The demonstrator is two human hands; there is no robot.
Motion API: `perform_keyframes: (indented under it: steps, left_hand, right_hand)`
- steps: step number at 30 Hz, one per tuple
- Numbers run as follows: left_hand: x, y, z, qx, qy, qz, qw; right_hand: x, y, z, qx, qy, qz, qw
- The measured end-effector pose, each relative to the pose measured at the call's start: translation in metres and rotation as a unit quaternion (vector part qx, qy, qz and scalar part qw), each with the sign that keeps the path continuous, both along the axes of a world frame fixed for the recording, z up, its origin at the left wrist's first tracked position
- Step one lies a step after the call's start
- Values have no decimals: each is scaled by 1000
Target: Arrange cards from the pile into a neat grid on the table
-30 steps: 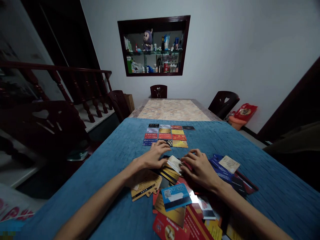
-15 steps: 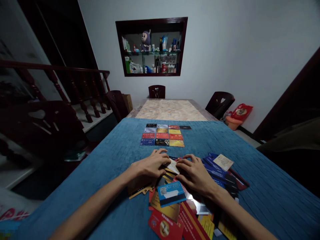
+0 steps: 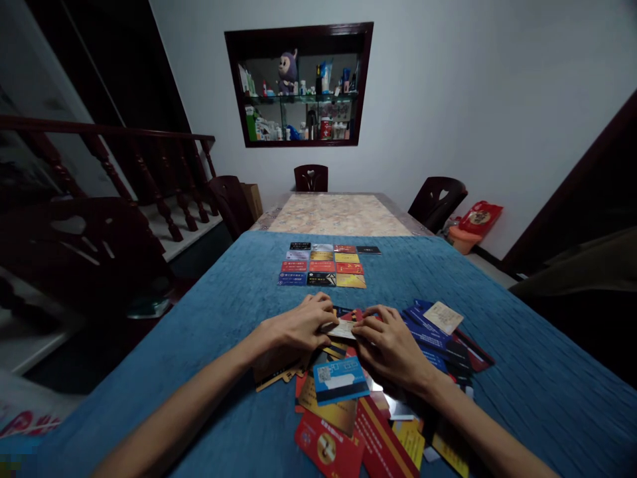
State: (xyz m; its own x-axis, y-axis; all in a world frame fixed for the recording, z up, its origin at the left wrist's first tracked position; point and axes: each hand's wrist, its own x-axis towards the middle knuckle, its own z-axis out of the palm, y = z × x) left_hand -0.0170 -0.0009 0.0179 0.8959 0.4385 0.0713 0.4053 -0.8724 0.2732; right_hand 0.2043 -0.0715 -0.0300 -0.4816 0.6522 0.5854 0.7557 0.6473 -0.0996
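Observation:
Between my two hands is a pale card [image 3: 345, 329], held at its ends above a loose pile of cards. My left hand [image 3: 306, 323] has its fingers closed on the card's left end. My right hand [image 3: 389, 340] grips the right end, fingers bent over it. Below them in the pile lie a light-blue card [image 3: 341, 380] with a square code, a red card [image 3: 329, 446] with a gold circle, and gold and yellow cards. Dark-blue cards [image 3: 428, 335] and a cream card [image 3: 444, 317] are right of my right hand. Parts of the pile are hidden under my hands.
Ahead of my hands, several cards lie in neat rows [image 3: 322, 266] on the blue cloth [image 3: 213, 299]. A dark card [image 3: 369, 250] extends the far row rightward. Wooden chairs [image 3: 438, 202] stand around the table; a railing [image 3: 149, 179] is at left.
The pale card has turned from a slant to nearly level between my hands. My view has tilted down slightly; the rows and pile stay as they were.

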Motion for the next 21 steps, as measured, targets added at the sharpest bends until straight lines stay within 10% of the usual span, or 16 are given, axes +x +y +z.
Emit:
perform_keyframes:
  steps: [21]
  left_hand:
    - [-1,12,-1,-50,-77,-8,996]
  right_hand:
    - [9,3,2,26,92,-50,994]
